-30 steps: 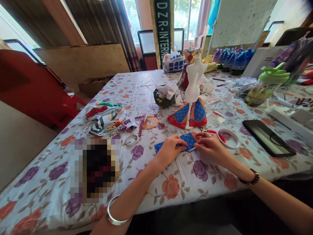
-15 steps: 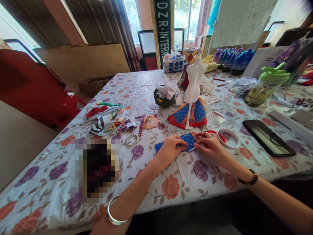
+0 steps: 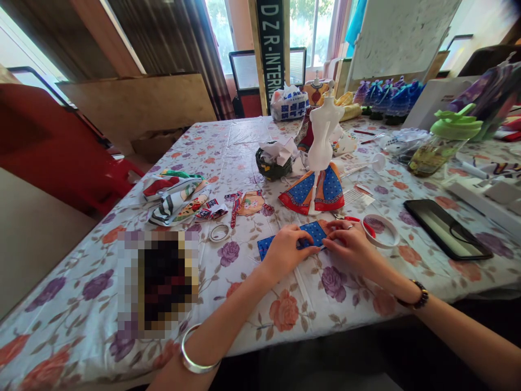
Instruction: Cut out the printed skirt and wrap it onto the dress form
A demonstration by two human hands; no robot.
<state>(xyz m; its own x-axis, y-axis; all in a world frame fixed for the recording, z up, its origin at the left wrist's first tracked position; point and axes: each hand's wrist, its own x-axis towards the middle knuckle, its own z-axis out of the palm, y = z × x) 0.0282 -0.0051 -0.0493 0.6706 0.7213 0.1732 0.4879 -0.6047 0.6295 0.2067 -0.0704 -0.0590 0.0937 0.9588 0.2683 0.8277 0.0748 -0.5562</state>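
Observation:
A strip of blue dotted cloth (image 3: 312, 232) lies flat on the flowered tablecloth, its left end showing past my wrist. My left hand (image 3: 290, 248) rests over its middle, thumb and fingers pinched at the lower edge. Close beside it, my right hand (image 3: 345, 239) pinches the same edge near the orange end. The fingertips of both hands almost meet. Just behind stands a small white mannequin (image 3: 321, 133) above a blue, orange and red cloth piece (image 3: 297, 194). Red-handled scissors (image 3: 352, 219) lie partly behind my right hand, by a white tape roll (image 3: 381, 231).
A black phone (image 3: 448, 229) lies at the right, near a green-lidded jug (image 3: 442, 141). Left of my hands are a small tape roll (image 3: 220, 233), cut cloth pieces (image 3: 249, 203) and crumpled cloth (image 3: 175, 198). A dark basket (image 3: 273, 165) holds white scraps.
My left hand has shifted slightly right and down along the cloth's edge, its fingertips now nearer my right hand. My right hand has barely moved.

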